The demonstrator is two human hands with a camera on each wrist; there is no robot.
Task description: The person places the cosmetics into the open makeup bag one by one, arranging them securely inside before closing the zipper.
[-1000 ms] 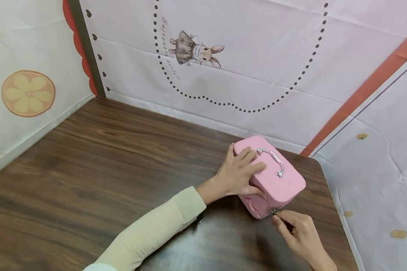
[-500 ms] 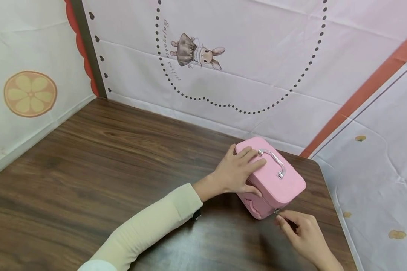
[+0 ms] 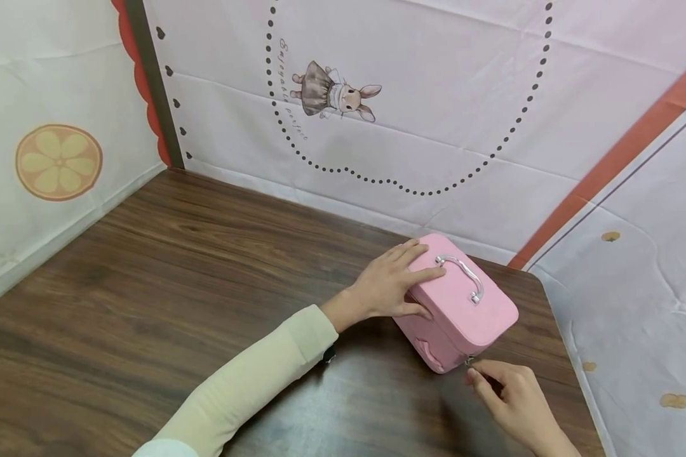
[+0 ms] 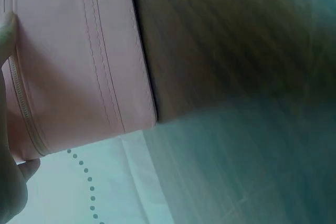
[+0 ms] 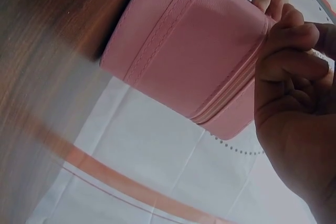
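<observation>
A pink cosmetic case [image 3: 463, 304] with a silver handle [image 3: 463, 276] on its lid stands at the table's right. My left hand [image 3: 391, 279] holds its left end, fingers across the lid and thumb on the front side. At the near right corner my right hand [image 3: 511, 397] pinches the small metal zipper pull [image 3: 469, 360] between thumb and forefinger. In the left wrist view the closed zipper [image 4: 21, 93] runs along the case beside my thumb. The right wrist view shows the zipper track [image 5: 226, 98] leading up to my right fingers, which hide the pull.
The dark wooden table [image 3: 206, 266] extends far to the left. White printed cloth [image 3: 434, 95] hangs close behind the case, and another cloth wall [image 3: 634, 317] borders the table's right edge.
My left hand has slid a little left and back along the case, its thumb drawing away from the near corner. My right hand keeps its pinch on the zipper pull, nearly in place.
</observation>
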